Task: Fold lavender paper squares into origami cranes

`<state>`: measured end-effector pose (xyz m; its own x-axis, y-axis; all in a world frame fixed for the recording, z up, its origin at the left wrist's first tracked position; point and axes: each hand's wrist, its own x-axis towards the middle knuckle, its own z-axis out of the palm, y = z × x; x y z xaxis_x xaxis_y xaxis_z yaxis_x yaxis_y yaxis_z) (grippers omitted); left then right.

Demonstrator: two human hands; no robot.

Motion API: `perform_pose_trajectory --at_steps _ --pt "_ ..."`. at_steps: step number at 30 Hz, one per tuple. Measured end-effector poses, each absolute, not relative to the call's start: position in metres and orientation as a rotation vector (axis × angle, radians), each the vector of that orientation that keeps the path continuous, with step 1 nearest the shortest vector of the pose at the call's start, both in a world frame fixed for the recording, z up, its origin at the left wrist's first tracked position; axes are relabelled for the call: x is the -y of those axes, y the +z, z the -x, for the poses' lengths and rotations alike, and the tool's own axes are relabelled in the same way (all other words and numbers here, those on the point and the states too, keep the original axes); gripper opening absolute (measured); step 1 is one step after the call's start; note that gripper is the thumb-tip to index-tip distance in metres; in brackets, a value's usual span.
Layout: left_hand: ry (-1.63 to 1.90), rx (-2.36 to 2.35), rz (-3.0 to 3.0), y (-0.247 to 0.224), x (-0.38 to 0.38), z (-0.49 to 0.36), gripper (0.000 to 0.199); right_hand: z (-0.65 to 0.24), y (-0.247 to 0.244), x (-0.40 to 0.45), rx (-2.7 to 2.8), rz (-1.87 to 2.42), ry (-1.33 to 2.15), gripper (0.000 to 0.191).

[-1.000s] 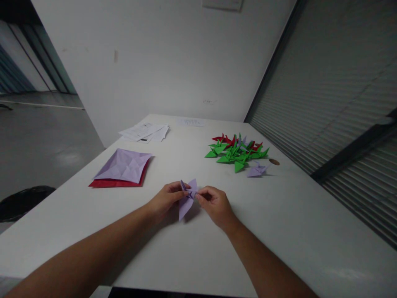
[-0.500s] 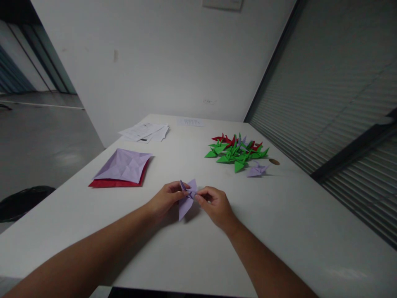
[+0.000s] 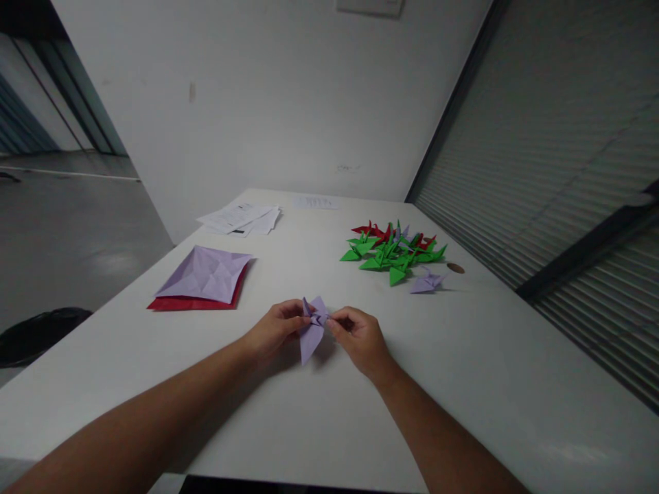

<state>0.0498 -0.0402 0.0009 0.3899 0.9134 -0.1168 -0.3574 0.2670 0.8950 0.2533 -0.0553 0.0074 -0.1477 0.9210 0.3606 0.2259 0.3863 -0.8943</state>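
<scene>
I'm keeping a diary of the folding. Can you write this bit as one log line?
left hand: pinches lilac paper figure | right hand: pinches its other side | near: crane pile, paper sheets | on white table

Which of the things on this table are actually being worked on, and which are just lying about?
In hand:
left hand
right hand
lilac paper piece, pinched by both

Lying about:
lilac sheet on red sheets
folded-figure pile
lilac figure
white papers

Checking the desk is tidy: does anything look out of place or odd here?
Little stands out. One lilac crane lies apart from the green and red pile, beside a small brown disc near the table edge. Both hands, left and right, pinch the lilac fold.
</scene>
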Motion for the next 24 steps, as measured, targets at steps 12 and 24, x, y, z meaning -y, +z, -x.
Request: perform_pose_trajectory --at_steps 12,24 --pt "0.985 -0.739 -0.936 0.0005 0.0402 -0.0503 0.029 -0.2537 0.0055 0.0547 1.626 1.034 0.851 0.020" --pt "0.980 -0.762 -0.924 -0.0004 0.0401 -0.0502 0.025 -0.2536 0.0028 0.0537 1.577 1.047 0.890 0.020"
